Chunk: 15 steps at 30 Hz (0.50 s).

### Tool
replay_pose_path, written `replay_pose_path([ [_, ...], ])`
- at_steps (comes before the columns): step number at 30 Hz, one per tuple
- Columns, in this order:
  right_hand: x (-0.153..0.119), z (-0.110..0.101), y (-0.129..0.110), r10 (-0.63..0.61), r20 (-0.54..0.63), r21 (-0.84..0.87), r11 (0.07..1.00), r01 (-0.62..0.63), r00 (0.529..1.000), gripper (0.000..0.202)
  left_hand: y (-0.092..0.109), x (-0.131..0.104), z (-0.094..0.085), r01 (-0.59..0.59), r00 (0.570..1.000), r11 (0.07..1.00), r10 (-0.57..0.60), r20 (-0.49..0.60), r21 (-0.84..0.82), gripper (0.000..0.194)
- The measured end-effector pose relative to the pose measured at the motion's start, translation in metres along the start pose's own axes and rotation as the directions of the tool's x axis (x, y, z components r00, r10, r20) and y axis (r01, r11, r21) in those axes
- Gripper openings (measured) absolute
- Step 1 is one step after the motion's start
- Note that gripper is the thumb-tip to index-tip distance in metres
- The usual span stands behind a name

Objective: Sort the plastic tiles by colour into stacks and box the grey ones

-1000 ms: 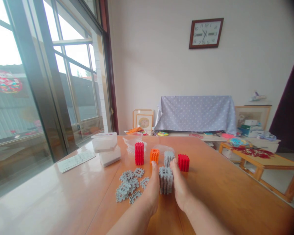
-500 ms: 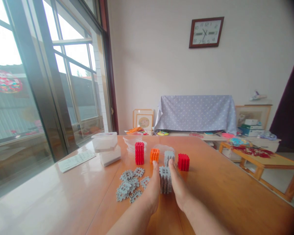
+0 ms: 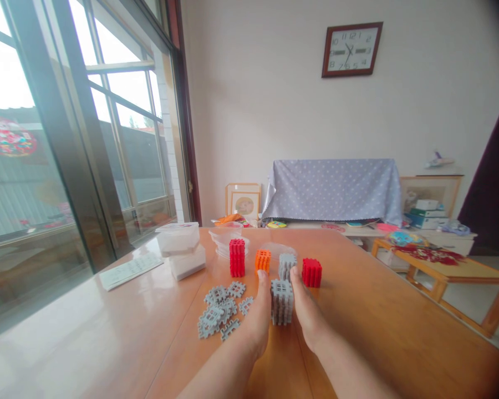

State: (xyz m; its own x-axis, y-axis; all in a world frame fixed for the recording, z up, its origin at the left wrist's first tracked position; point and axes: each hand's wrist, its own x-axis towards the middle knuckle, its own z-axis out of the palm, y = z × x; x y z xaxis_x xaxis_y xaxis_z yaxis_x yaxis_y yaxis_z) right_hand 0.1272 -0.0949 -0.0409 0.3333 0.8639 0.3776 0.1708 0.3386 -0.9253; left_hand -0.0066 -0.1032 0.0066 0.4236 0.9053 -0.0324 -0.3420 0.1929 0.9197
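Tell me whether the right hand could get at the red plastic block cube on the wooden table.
Probably yes. The right hand is pressed against the grey block stack, and the red plastic block cube sits just beyond its fingertips with bare table between.

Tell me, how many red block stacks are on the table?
2: a taller red stack at the row's left end, and a shorter red cube at its right end, beyond the right hand.
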Motion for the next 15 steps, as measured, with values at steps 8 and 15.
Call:
replay_pose_path([
  [8, -0.002, 0.001, -0.011, 0.231, 0.016, -0.057, 0.972, -0.230, 0.973, 0.083, -0.002, -0.003, 0.005, 0.004, 0.999, 0.998, -0.001, -0.032, 0.068, 0.087],
  [15, -0.002, -0.001, -0.035, 0.262, 0.077, 0.033, 0.964, -0.265, 0.962, 0.079, -0.002, 0.000, 0.000, 0.012, 1.000, 0.996, -0.011, -0.013, 0.084, 0.089],
])
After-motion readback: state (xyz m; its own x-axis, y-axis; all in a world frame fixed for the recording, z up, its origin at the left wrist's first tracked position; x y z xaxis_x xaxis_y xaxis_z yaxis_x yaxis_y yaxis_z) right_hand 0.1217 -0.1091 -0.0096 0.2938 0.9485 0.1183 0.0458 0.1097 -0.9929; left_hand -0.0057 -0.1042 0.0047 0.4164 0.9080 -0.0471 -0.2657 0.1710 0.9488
